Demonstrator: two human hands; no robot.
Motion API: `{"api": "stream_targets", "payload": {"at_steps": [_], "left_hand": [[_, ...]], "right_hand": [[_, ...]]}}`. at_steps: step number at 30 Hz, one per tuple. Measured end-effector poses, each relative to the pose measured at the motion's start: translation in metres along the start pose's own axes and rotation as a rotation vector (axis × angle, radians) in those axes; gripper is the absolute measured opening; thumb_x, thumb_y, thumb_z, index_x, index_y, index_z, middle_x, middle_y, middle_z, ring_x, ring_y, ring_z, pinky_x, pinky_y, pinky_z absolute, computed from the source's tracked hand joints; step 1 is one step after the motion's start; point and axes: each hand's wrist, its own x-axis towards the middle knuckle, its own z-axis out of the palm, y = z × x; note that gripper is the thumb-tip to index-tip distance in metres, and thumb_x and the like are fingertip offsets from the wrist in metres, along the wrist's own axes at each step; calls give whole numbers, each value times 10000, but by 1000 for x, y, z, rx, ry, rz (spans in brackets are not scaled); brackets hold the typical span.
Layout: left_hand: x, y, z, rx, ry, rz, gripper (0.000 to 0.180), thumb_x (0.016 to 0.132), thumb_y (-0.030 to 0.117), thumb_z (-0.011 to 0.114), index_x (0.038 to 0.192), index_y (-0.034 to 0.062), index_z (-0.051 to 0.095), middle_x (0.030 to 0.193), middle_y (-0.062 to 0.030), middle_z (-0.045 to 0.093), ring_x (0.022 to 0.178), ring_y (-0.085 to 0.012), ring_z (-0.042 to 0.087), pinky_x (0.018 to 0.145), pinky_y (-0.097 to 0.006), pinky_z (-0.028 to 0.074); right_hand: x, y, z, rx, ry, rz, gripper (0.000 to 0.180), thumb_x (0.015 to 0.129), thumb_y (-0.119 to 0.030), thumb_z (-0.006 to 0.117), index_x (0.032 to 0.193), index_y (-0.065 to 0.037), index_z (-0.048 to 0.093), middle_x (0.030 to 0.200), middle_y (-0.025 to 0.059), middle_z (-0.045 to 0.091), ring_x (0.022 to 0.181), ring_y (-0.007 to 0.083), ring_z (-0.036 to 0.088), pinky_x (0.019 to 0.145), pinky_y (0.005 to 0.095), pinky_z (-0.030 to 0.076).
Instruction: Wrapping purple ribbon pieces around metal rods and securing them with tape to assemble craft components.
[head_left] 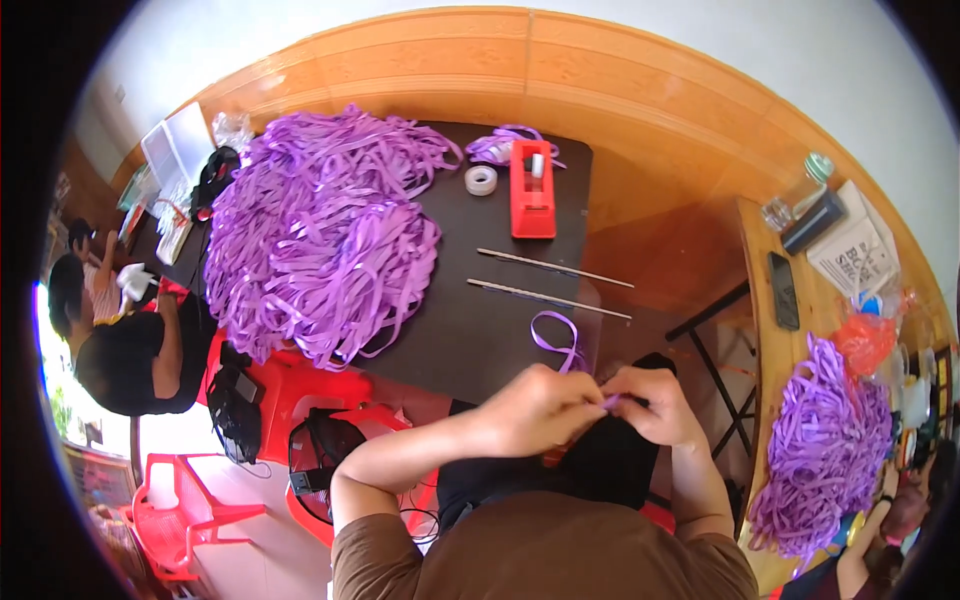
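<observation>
Close together above my lap, my left hand and my right hand pinch a purple ribbon between their fingertips. A loop of purple ribbon rises beyond my fingers onto the edge of the dark table. Past it lie two thin sticks, roughly side by side and slanting. A red tape dispenser stands farther back, with a white roll of tape to its left. The left side of the table bears a large heap of purple ribbons.
The dark table lies ahead. On my right, a wooden table carries a phone, a glass jar and another purple ribbon pile. Red plastic chairs and a person in black are at left.
</observation>
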Motion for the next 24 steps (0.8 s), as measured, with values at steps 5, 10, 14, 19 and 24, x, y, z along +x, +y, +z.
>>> {"api": "stream_targets", "payload": {"at_steps": [5,10,14,19,24], "left_hand": [[9,13,-51,-189,-192,-342,205,903,105,584,1022,-52,640,602,-26,592,530,-66,539,497,-218,419],[11,-2,-70,-290,-236,-456,162,897,89,581,862,-57,640,602,-46,599,540,-91,556,527,-228,435],[8,4,-78,-316,-138,-452,138,898,58,575,822,-39,636,658,-68,621,569,-115,568,607,-235,462],[-7,6,-65,203,-365,17,301,815,87,669,1094,-21,636,1084,-144,641,1011,-270,551,904,-371,420],[29,-6,-13,-59,-163,-168,338,905,128,601,1205,-25,575,1104,-177,622,964,-201,582,855,-312,449]], "right_hand": [[-14,11,-30,-87,129,111,72,791,61,609,845,14,622,704,100,583,650,202,624,594,272,478],[-25,27,-38,297,-37,366,93,798,41,643,886,12,635,764,26,624,688,77,569,624,217,444],[-36,47,-52,366,-53,413,75,816,-4,658,889,-1,645,770,9,636,689,55,564,597,204,426],[-31,29,-64,253,-37,311,74,842,6,592,900,9,636,771,40,630,660,106,577,565,250,439],[-9,11,-54,-80,-142,27,118,796,-5,573,902,14,620,790,148,605,685,319,597,615,354,470]]}}
